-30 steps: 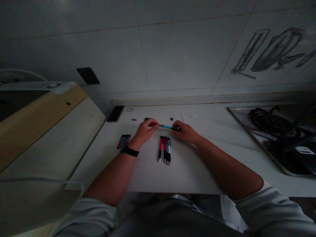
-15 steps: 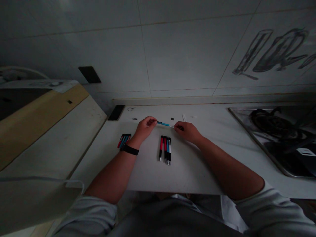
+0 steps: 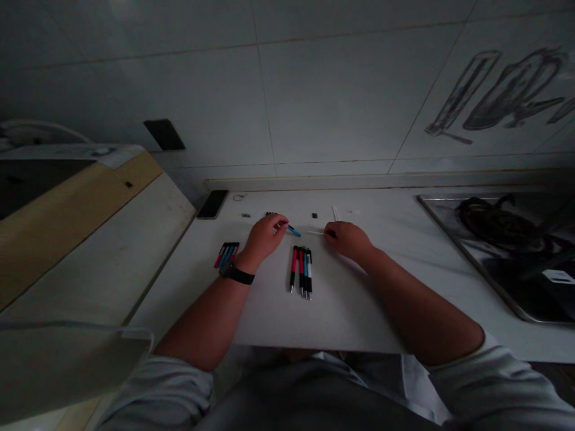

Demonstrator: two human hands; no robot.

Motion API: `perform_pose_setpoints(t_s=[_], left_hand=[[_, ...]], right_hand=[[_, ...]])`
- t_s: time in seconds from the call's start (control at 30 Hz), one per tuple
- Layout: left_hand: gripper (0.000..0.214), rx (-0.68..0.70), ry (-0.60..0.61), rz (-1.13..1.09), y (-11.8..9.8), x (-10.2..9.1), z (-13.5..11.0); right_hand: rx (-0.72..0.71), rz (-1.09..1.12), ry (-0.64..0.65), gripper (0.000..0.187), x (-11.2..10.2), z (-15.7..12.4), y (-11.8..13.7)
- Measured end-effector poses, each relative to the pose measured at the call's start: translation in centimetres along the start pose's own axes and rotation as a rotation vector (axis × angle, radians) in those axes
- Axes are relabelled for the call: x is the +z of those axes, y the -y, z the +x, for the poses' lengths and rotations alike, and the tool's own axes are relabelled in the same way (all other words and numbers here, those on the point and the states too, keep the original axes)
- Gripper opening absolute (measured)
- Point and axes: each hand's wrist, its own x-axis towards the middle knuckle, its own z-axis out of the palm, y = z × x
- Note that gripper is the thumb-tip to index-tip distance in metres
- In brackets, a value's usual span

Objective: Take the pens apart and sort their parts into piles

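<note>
My left hand [image 3: 266, 237] is closed in a pinch around the end of a blue pen barrel [image 3: 294, 231], which slants down to the right. Opposite it, my right hand [image 3: 350, 239] grips a thin white pen refill [image 3: 315, 233] whose tip points left toward the barrel, apart from it. Something dark shows within the right fingers, too small to name. Below, between my hands, lie several assembled pens [image 3: 301, 272] in red, blue and white with black grips. Beside my left wrist lies a row of short red and blue barrels [image 3: 227, 254].
Along the back are a phone [image 3: 212, 205], small springs [image 3: 245, 215], small black parts [image 3: 270, 214], another dark piece [image 3: 314, 215] and white refills [image 3: 335, 213]. A gas stove [image 3: 503, 239] stands at right. A pale cabinet-like box [image 3: 135, 239] borders the left.
The barrel and refill, in line and meeting before, are now apart. My right hand has shifted slightly right, and the barrel in my left hand has tilted downward.
</note>
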Motion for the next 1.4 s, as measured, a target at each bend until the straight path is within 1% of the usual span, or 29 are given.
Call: perform_pose_setpoints(t_s=[0.1,0.17,0.27,0.37,0.47,0.53,0.6,0.67,0.73,0.83,0.9,1.0,1.07,1.13,1.23,1.4], left_hand=[[0.013,0.081,0.028,0.103,-1.1,-0.4,-0.2],[0.014,0.111,0.032,0.144,-1.5,-0.6,-0.2],[0.015,0.129,0.018,0.182,-1.8,-1.1,-0.3],[0.014,0.119,-0.021,0.205,-1.8,-2.3,0.0],[0.014,0.081,-0.09,0.163,-1.6,-4.1,0.3],[0.013,0.029,-0.131,0.096,-1.0,-5.5,0.5],[0.014,-0.053,-0.16,0.026,0.0,-6.9,0.5],[0.018,-0.148,-0.165,-0.018,1.2,-8.3,0.4],[0.019,-0.22,-0.121,-0.017,2.5,-9.5,0.0],[0.014,-0.286,0.038,0.077,3.9,-10.5,-0.6],[0.013,-0.346,0.156,0.172,4.2,-10.6,-0.9],[0.011,-0.454,0.339,0.293,4.2,-10.1,-1.2],[0.01,-0.494,0.422,0.344,4.0,-9.7,-1.3],[0.009,-0.501,0.452,0.388,3.9,-9.2,-1.2],[0.011,-0.482,0.457,0.423,4.2,-8.9,-1.1],[0.009,-0.448,0.477,0.372,4.6,-9.1,-1.1]], right_hand=[[0.004,0.008,-0.001,0.019,0.0,0.0,0.1],[-0.003,0.02,-0.009,0.02,-0.1,0.0,0.1],[-0.009,0.032,-0.019,0.019,-0.1,-0.1,0.2],[-0.005,0.016,-0.018,0.019,-0.2,-0.1,0.2],[-0.001,0.013,-0.017,0.02,-0.2,0.0,0.2],[-0.001,0.021,-0.021,0.019,-0.2,0.0,0.1],[-0.006,0.02,-0.023,0.019,-0.2,0.0,0.1],[-0.014,0.013,-0.025,0.02,-0.1,0.0,0.1],[-0.013,0.007,-0.026,0.02,-0.1,0.0,0.1],[0.001,-0.008,-0.012,0.021,0.0,-0.1,0.2],[0.003,-0.02,0.002,0.022,0.0,-0.1,0.3],[0.0,-0.029,0.009,0.024,0.1,-0.1,0.3],[-0.002,-0.03,0.009,0.025,0.1,-0.1,0.3],[-0.005,-0.028,0.011,0.025,0.2,-0.1,0.3],[-0.017,-0.017,0.011,0.024,0.3,0.0,0.2],[-0.021,-0.006,0.01,0.025,0.5,0.1,0.1]])
